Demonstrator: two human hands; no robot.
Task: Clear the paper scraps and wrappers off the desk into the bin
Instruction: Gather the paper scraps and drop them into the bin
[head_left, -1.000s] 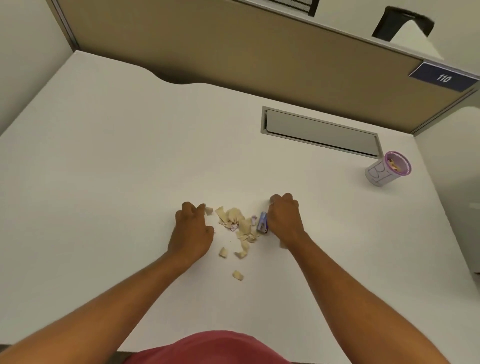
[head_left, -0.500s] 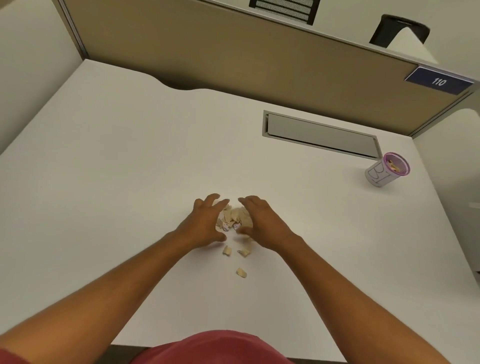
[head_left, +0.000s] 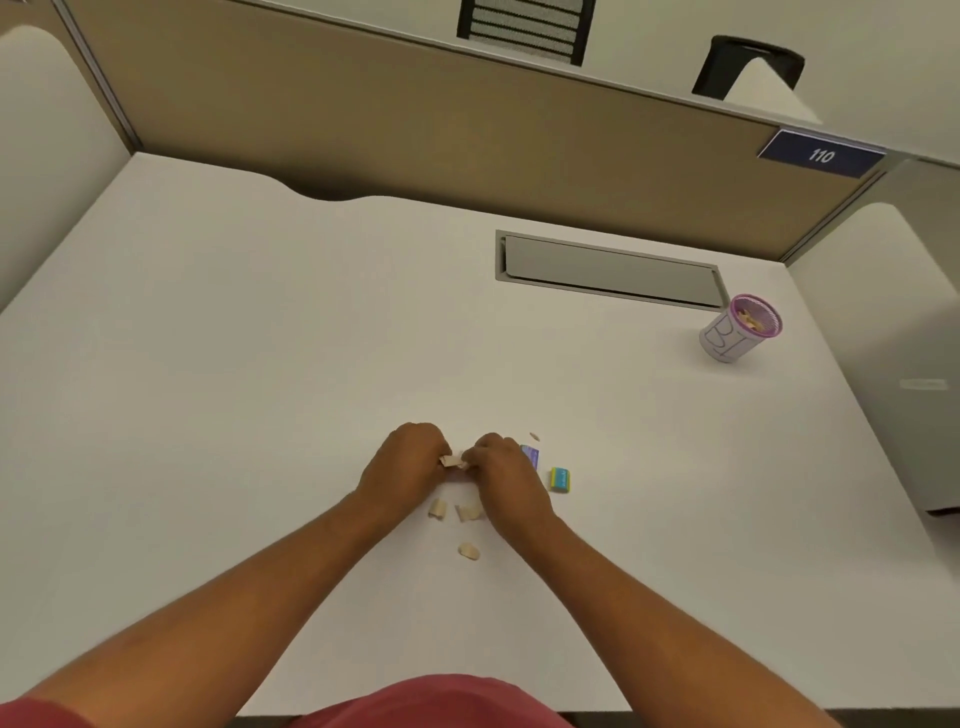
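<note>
Left hand (head_left: 410, 462) and right hand (head_left: 501, 475) closed together on paper scraps (head_left: 453, 461); bin (head_left: 740, 330) far off right, nearer right hand.

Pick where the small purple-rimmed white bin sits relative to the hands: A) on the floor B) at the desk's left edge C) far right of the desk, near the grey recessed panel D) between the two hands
C: the small purple-rimmed white bin stands on the far right of the white desk, just right of the grey recessed panel, well away from the left hand and right hand.
</note>
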